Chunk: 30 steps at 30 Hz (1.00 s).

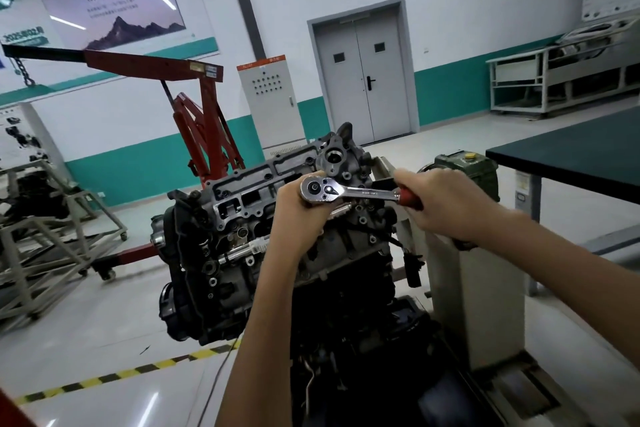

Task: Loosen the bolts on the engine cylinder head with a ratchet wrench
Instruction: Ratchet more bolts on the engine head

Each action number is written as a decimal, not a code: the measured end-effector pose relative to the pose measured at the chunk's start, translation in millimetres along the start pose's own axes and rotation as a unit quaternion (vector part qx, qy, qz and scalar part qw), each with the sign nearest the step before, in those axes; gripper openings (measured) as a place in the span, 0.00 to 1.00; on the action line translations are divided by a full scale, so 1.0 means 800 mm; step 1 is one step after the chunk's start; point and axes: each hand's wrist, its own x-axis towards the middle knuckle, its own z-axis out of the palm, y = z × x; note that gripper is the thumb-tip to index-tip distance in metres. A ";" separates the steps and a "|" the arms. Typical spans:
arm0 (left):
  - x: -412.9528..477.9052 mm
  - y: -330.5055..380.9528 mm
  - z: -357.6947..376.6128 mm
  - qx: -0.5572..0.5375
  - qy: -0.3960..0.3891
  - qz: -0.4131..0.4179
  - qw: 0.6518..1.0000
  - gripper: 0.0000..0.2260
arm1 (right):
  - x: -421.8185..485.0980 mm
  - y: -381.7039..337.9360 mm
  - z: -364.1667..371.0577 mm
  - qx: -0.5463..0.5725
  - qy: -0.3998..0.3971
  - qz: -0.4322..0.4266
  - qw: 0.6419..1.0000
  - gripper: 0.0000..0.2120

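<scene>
Engine cylinder head point(249, 198): seen mounted on a grey stand point(474, 274), tilted, at centre frame. The lower part of the engine is lost in shadow, and detail there cannot be made out.

Ratchet wrench point(346, 191): held over the right end of the cylinder head, lying roughly level, with its round chrome head to the left and its red handle to the right. The face of the ratchet head is visible from above. What hangs beneath it is covered by the left hand point(301, 215), so the bolt under the drive cannot be seen, nor whether anything is seated on one.

Left hand: clenched just below the ratchet head and touching it. The fingers are curled away from the camera, and only the back of the hand is shown.

Right hand point(446, 204): wrapped around the red handle, of which only a short stretch shows near the chrome shank. The rest is hidden inside the fist.

Surroundings: a red engine hoist point(194, 114) is noted behind the engine at left, its boom cut off by the frame edge. A dark-topped table point(571, 149) is partly cropped at right. Grey double doors point(363, 80) stand in the far wall. Wall poster text is too blurred to read.
</scene>
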 end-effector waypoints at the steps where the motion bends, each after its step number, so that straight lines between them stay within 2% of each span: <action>1: -0.001 -0.001 -0.004 -0.002 -0.010 0.003 1.000 0.13 | -0.005 -0.004 0.006 0.013 -0.003 0.009 1.000 0.07; 4: -0.008 -0.002 -0.001 0.021 0.024 0.027 0.999 0.17 | -0.047 -0.045 0.038 0.131 -0.015 0.077 0.988 0.08; 8: -0.013 0.007 0.030 0.002 0.143 0.014 0.990 0.18 | -0.078 -0.141 0.079 0.352 0.048 0.172 0.919 0.15; 11: -0.012 0.009 0.039 -0.048 0.172 0.013 0.984 0.19 | -0.077 -0.180 0.094 0.413 0.058 0.189 0.889 0.15; 14: -0.006 0.004 0.031 -0.058 0.141 -0.016 0.988 0.20 | -0.076 -0.151 0.082 0.371 0.036 0.172 0.912 0.12; 18: -0.006 0.002 0.021 -0.010 0.088 -0.007 0.996 0.18 | -0.059 -0.054 0.042 0.186 -0.032 0.074 0.979 0.08; 20: -0.004 0.001 0.017 -0.005 0.074 0.006 0.997 0.18 | -0.033 -0.014 0.015 0.072 -0.027 0.019 0.997 0.08; 22: -0.003 0.001 0.016 -0.013 0.069 0.005 0.998 0.18 | -0.009 0.002 -0.003 0.016 0.001 -0.009 1.000 0.08; 24: -0.005 -0.001 0.015 -0.023 0.071 0.010 0.997 0.18 | -0.005 0.001 0.000 0.012 0.010 0.000 1.000 0.08; 26: -0.010 -0.003 0.018 -0.019 0.088 0.031 0.996 0.19 | -0.026 -0.013 0.019 0.054 0.003 0.039 0.998 0.06; 28: -0.010 -0.004 0.027 -0.010 0.123 0.037 0.992 0.20 | -0.056 -0.047 0.044 0.146 0.011 0.096 0.985 0.08; 30: -0.007 -0.002 0.039 -0.023 0.171 0.021 0.985 0.17 | -0.076 -0.096 0.065 0.257 0.032 0.152 0.954 0.09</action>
